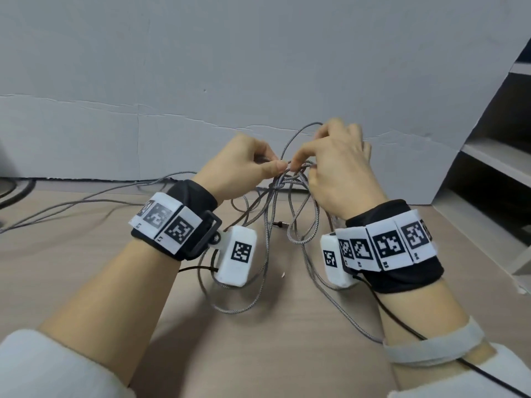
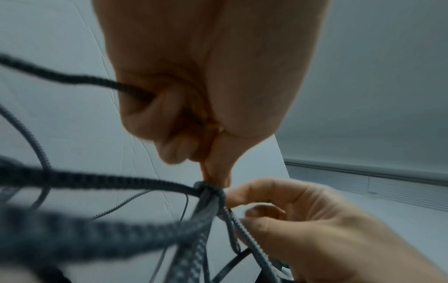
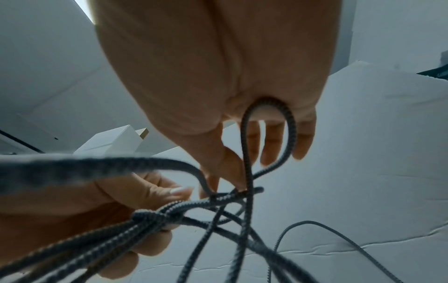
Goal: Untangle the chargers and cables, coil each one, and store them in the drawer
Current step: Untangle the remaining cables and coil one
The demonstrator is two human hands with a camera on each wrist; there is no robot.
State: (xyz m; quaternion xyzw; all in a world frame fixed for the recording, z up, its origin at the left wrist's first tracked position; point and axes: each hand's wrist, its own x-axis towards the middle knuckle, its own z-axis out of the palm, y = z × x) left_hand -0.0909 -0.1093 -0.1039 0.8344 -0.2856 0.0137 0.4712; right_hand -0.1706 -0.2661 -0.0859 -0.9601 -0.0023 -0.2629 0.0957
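- The table (image 1: pixel 86 254) carries the slack of the grey braided cables (image 1: pixel 298 225); their loops are spread over the wood between the two forearms, and two long strands trail away to the left.
- The upper part of the bundle is held raised above the table in front of the wall (image 1: pixel 258 67), with the strands hanging limp from it.
- The left hand (image 1: pixel 244 165) is curled around one strand, and its thumb and forefinger are pinched on the cable just beside the knot (image 1: pixel 280 183).
- The right hand (image 1: pixel 339 170) is pinching a strand at the same spot, and a loop (image 3: pixel 266 118) of cable is hooked over its fingers, as shown in the right wrist view.
- A white plug (image 3: pixel 114 141) is seen behind the hands; its cable cannot be traced.
- The knot, where several strands are cinched together, is the smallest item and is touched by both sets of fingertips.
- The cables are judged light, soft and floppy, with a braid that offers good friction; hard pulling would probably tighten the knot.
- A hold is best taken right at the knot, so that single strands can be eased loose, and an end fed back through.
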